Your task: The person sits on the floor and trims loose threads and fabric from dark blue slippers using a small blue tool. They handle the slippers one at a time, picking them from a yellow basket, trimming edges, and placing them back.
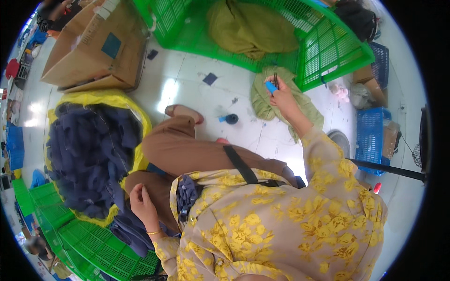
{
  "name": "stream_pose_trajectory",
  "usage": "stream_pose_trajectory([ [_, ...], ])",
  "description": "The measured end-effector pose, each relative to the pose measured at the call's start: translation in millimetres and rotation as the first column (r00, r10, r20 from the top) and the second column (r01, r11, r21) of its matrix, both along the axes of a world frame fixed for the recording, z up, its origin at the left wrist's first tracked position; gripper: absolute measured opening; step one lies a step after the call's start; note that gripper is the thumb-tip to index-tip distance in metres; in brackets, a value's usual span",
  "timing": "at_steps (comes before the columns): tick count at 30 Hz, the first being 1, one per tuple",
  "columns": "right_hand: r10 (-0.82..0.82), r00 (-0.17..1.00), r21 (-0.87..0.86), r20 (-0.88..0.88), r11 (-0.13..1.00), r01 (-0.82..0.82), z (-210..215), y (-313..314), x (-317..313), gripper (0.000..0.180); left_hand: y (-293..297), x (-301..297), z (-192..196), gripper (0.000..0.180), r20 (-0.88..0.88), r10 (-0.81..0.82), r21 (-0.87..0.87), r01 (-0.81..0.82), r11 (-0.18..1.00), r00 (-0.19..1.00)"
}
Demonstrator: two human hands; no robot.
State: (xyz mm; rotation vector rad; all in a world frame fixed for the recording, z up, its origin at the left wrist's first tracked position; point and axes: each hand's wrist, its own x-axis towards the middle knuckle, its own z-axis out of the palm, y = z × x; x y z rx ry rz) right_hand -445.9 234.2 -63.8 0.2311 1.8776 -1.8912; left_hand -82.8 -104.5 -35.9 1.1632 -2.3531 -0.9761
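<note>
- A yellow-flowered blouse (281,225) fills the lower right of the frame, crossed by a black strap (240,165).
- The left hand (142,202), lower left of centre, has its fingers curled loosely and rests on dark blue cloth (131,229) over the lap; whether it grips the cloth cannot be told. A gold bangle (153,232) sits at its wrist.
- The right hand (281,93), upper right of centre, is closed around a small blue-handled tool (272,86) with dark tips pointing up, held just over an olive garment (269,105) lying on the white floor (187,84).
- A green basket (328,51) at the top holds more olive cloth (248,28); the garment lies against its lower edge.
- A dark blue spool (231,119) lies on the floor near the centre, left of the right hand.
- At left, a yellow sack (140,122) is heaped with dark blue pieces (89,154).
- At upper left, a brown cardboard box (93,51) bears a square blue label (111,45) on its side and a white label near its top edge.
- Another green crate (70,225) sits at lower left.
- Blue crates (370,140) stand at the right edge.
</note>
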Motion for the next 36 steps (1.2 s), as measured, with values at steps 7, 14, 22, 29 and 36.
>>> stream_pose_trajectory([
  [7,0.168,0.986,0.471,-0.006,0.870,-0.146,-130,-4,13,0.017,0,-6,-5,0.011,0.057,0.008,-0.096,-0.003,0.995,0.998],
  [14,0.489,0.870,0.706,0.064,0.594,-0.387,-242,-30,-5,0.027,10,-36,-3,0.008,0.240,0.004,-0.417,0.099,0.904,0.971],
  [22,0.743,0.617,0.855,0.260,0.120,-0.505,-294,-80,-2,0.022,8,-54,-8,0.007,0.284,0.081,-0.406,0.044,0.913,0.955],
  [29,0.726,0.642,0.848,0.245,0.162,-0.505,-313,-81,10,0.017,6,-63,-9,0.006,0.305,0.103,-0.365,0.017,0.931,0.947],
  [36,0.489,0.845,0.539,0.219,0.661,-0.522,-237,-56,31,0.018,5,-63,-7,0.006,0.334,0.069,-0.381,0.067,0.922,0.940],
])
